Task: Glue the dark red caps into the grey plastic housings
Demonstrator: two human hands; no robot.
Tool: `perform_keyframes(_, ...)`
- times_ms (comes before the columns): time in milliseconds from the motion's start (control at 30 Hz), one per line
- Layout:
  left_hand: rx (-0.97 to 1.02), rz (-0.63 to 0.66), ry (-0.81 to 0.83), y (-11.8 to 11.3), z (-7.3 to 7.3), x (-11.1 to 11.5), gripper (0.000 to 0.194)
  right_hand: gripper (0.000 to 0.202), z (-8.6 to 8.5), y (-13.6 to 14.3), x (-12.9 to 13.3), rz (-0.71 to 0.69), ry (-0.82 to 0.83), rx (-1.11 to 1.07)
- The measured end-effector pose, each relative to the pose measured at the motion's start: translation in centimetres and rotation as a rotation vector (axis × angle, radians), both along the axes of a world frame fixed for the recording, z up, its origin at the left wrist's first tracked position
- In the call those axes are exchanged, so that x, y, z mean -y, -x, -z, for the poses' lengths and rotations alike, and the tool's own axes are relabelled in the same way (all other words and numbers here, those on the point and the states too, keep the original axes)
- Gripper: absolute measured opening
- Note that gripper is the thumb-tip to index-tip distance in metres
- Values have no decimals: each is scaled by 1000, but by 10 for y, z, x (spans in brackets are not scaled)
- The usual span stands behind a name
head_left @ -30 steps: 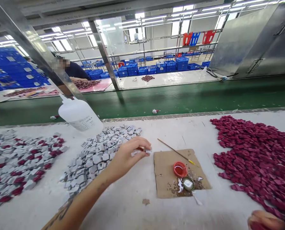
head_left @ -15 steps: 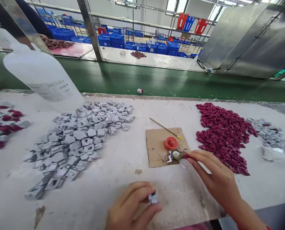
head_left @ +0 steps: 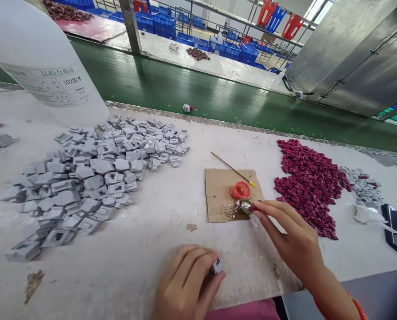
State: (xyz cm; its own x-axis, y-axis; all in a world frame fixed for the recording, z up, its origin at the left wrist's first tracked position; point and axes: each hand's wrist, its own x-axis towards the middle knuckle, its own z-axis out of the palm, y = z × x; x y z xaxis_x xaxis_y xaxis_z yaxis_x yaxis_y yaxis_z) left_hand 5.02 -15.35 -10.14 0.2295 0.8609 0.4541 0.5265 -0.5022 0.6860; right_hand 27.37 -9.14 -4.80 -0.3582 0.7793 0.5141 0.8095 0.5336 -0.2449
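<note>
My left hand [head_left: 190,282] pinches a small light-grey plastic piece [head_left: 217,265] with a dark slot, just above the table's front part. The fingers of my right hand [head_left: 288,231] are closed on a small dark-red piece [head_left: 252,208]. That piece is held at a round, pale, shiny item with a dark rim [head_left: 245,207], on a stained piece of cardboard [head_left: 214,182]. Whether they touch, I cannot tell. Behind it sits a small red cup [head_left: 241,190]. A thin brush [head_left: 231,168] with a yellow band lies across the cardboard's back edge.
Grey pieces [head_left: 98,178] lie heaped at left beside a big white bottle [head_left: 51,66]. A dark-red heap [head_left: 311,186] is at right, with a smaller grey pile [head_left: 365,186], crumpled tissue [head_left: 368,214] and a phone [head_left: 396,231]. A green conveyor belt [head_left: 151,84] runs behind.
The view has tilted and shifted, so the bottle looks closer. My right hand still holds the dark-red piece by the round item. My left hand has turned the grey piece slightly.
</note>
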Motion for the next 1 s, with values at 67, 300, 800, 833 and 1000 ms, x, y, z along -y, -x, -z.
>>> perform_keyframes(67,21,-2,22,0,-1,0,26,20,-4,6,14,16,39,-71)
perform_keyframes(300,107,-35,112,-4,-5,2,23,23,6,36,57,-154,341,-323)
perform_keyframes(800,59,-46,100,-1,-6,4,19,25,13,52,57,-247,418,-354)
perform_keyframes(833,60,-43,104,0,-6,4,18,24,13,53,57,-260,434,-360)
perform_keyframes(1000,-34,-3,73,6,-1,3,17,23,15,64,58,-275,428,-430)
